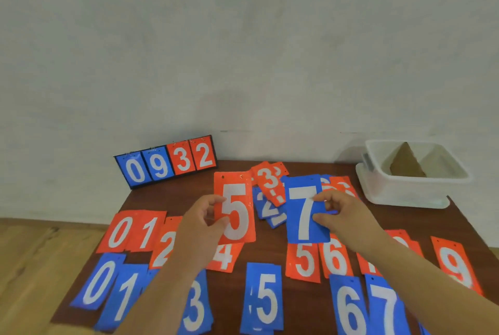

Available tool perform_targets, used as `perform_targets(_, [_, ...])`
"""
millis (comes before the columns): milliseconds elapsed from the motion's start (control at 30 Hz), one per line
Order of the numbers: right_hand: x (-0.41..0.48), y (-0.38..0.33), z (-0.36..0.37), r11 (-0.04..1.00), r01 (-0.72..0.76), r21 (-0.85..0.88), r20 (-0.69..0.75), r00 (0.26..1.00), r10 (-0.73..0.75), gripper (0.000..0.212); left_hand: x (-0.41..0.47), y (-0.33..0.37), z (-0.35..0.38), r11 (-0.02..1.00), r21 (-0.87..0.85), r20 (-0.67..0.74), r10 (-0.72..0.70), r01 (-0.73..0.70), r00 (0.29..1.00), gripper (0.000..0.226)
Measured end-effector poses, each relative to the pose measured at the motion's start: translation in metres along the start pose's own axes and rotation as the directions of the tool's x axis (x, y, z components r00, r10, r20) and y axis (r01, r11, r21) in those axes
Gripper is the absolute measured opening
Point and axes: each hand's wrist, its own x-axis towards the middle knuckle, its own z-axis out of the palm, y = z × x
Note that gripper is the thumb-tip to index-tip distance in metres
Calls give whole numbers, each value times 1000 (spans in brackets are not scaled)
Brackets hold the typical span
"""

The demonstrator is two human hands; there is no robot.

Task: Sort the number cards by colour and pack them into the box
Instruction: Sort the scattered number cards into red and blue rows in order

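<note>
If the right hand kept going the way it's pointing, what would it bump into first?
Probably the loose pile of cards in the middle, reaching its red 3 first. The right hand, pinching the blue 7 card, points forward and left toward it. Height is unclear, so it might pass over.

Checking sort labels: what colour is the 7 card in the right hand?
The 7 card in the right hand is blue, white numeral; head view.

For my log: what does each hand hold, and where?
Left hand: rectangular red 5 card, by its left edge. Right hand: rectangular blue 7 card, by its right edge.
</note>
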Motion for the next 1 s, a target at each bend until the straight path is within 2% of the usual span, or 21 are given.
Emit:
perform_targets(200, [10, -23, 95, 998, -49, -25, 125, 991, 52, 32, 4, -72, -76, 995, 27, -63, -96, 97, 993, 33])
perform_targets(400, [24, -41, 128, 996, -86, -20, 100, 991, 88, 29, 27, -98, -95, 995, 62, 17, -80, 78, 997, 34])
perform_targets(533, [14, -26, 106, 984, -177, -12, 24, 984, 178, 32, 43, -98, -70, 996, 58, 166, -71, 62, 984, 33])
perform_targets(633, [-7, -1, 75, 967, -253, 26, -90, 963, 254, 38, 50, -90, -32, 998, 54, 286, -40, 26, 957, 34])
perform_targets(800, [-57, 52, 15, 912, -398, 101, -232, 882, 410, 48, 42, -64, 49, 999, 37, 456, 14, -35, 890, 36])
perform_targets(900, [-80, 84, -18, 896, -430, 110, -255, 859, 444, 47, 31, -47, 91, 999, 11, 512, 20, -30, 859, 36])
perform_targets(1000, [-93, 117, -49, 881, -461, 106, -246, 846, 473, 45, 18, -36, 124, 1000, 24, 507, 4, -19, 862, 35])
